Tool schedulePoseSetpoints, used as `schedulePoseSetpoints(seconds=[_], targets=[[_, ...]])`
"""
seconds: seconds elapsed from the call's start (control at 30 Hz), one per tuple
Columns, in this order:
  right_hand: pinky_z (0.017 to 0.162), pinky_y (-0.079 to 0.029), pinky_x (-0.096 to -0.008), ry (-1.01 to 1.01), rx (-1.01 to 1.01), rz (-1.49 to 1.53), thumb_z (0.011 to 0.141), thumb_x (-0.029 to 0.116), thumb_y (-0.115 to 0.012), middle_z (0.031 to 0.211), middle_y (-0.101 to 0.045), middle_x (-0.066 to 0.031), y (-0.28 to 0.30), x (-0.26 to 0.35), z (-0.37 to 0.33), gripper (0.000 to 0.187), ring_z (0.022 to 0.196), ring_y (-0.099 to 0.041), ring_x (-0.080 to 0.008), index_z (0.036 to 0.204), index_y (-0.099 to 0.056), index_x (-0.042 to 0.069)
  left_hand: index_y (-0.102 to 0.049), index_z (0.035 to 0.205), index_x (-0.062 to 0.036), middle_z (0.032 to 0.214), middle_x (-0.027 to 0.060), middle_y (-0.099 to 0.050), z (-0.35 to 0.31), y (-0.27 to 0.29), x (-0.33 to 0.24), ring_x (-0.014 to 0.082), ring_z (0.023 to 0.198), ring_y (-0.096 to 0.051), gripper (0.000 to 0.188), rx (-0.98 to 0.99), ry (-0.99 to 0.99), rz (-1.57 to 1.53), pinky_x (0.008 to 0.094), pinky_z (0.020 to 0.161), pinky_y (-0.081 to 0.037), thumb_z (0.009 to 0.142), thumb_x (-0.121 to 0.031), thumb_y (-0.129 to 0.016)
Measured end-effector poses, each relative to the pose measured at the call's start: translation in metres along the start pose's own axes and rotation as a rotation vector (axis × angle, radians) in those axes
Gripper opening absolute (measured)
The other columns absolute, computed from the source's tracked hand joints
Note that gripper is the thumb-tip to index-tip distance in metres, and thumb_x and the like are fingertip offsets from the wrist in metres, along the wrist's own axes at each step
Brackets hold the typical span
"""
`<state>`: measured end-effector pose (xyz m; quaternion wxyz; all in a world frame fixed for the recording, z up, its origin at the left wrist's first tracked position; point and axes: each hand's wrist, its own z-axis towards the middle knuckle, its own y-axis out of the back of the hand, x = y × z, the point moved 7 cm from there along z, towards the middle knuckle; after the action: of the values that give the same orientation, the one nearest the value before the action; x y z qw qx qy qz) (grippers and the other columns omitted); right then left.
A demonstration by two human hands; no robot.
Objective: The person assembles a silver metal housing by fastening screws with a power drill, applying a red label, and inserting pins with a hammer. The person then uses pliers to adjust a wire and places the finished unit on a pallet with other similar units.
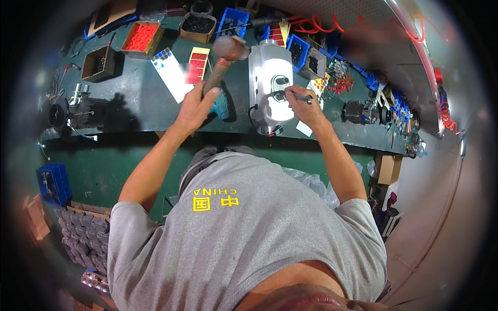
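Observation:
My left hand [193, 110] is closed round the handle of a mallet [228, 49], whose blurred head is raised over the bench, left of a white cylindrical tank [263, 106]. My right hand [306, 110] grips an open-end wrench [302, 97] against the tank's right side. Two black round fittings stick out of the tank; the upper fitting [281, 81] shows whole, and the other is beside my right fingers. A short black cable with a connector [276, 130] hangs at the tank's near end. Beneath my left hand lies a teal power drill [221, 105], partly covered.
On the dark green bench [142, 111], cardboard boxes and blue bins of small parts line the back, one box [141, 39] with red pieces. Sticker sheets [174, 78] lie left of the tank. Motors stand at left [88, 111] and right [363, 111]. A red coiled hose [316, 23] hangs behind.

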<state>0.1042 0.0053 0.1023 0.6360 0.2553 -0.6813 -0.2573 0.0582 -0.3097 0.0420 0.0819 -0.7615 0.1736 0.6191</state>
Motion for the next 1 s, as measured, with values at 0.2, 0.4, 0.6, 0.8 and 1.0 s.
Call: schedulePoseSetpoints(seconds=[0.2, 0.4, 0.6, 0.8, 1.0], targets=[[0.070, -0.052, -0.0360, -0.104, 0.079, -0.136, 0.095, 0.011, -0.061, 0.084, -0.071, -0.0198, -0.001, 0.003, 0.000, 0.019, 0.072, -0.069, -0.0288, 0.100, -0.070, -0.005, -0.054, 0.121, 0.0009, 0.076, -0.0015, -0.050, -0.013, -0.028, -0.035, 0.0056, 0.062, -0.048, 0.047, 0.182, 0.000, -0.029, 0.0230, 0.053, -0.044, 0.103, -0.042, -0.057], [0.071, -0.053, -0.0378, -0.102, 0.068, -0.112, 0.095, 0.016, -0.061, 0.082, -0.070, -0.0228, 0.000, 0.005, -0.001, 0.023, 0.073, -0.070, -0.0322, 0.105, -0.070, -0.003, -0.057, 0.104, 0.0047, 0.074, 0.0083, -0.056, -0.016, -0.030, -0.048, 0.0155, 0.071, -0.054, 0.047, 0.160, -0.088, 0.007, 0.0349, 0.064, -0.046, 0.101, -0.042, -0.060], [0.070, -0.053, -0.0372, -0.118, 0.072, -0.067, 0.095, 0.015, -0.061, 0.079, -0.070, -0.0205, -0.004, -0.001, -0.003, 0.022, 0.070, -0.069, -0.0317, 0.103, -0.070, -0.003, -0.058, 0.105, 0.0043, 0.076, 0.0093, -0.056, -0.019, -0.031, -0.045, 0.0156, 0.071, -0.053, 0.046, 0.165, -0.072, -0.010, 0.0353, 0.065, -0.046, 0.101, -0.041, -0.061], [0.068, -0.051, -0.0376, -0.100, 0.038, -0.126, 0.095, 0.015, -0.061, 0.075, -0.067, -0.0185, -0.003, 0.000, 0.003, 0.020, 0.067, -0.064, -0.0271, 0.100, -0.070, -0.002, -0.055, 0.113, -0.0009, 0.075, -0.0014, -0.050, -0.019, -0.031, -0.044, 0.0053, 0.062, -0.048, 0.043, 0.202, -0.128, 0.032, 0.0234, 0.051, -0.042, 0.103, -0.042, -0.057], [0.070, -0.051, -0.0391, -0.142, 0.079, -0.100, 0.094, 0.017, -0.062, 0.079, -0.069, -0.0209, -0.004, 0.003, 0.005, 0.022, 0.070, -0.066, -0.0323, 0.102, -0.070, -0.001, -0.055, 0.117, 0.0004, 0.076, -0.0011, -0.050, -0.016, -0.030, -0.041, 0.0057, 0.062, -0.048, 0.046, 0.201, -0.107, 0.026, 0.0236, 0.051, -0.042, 0.103, -0.043, -0.057]])
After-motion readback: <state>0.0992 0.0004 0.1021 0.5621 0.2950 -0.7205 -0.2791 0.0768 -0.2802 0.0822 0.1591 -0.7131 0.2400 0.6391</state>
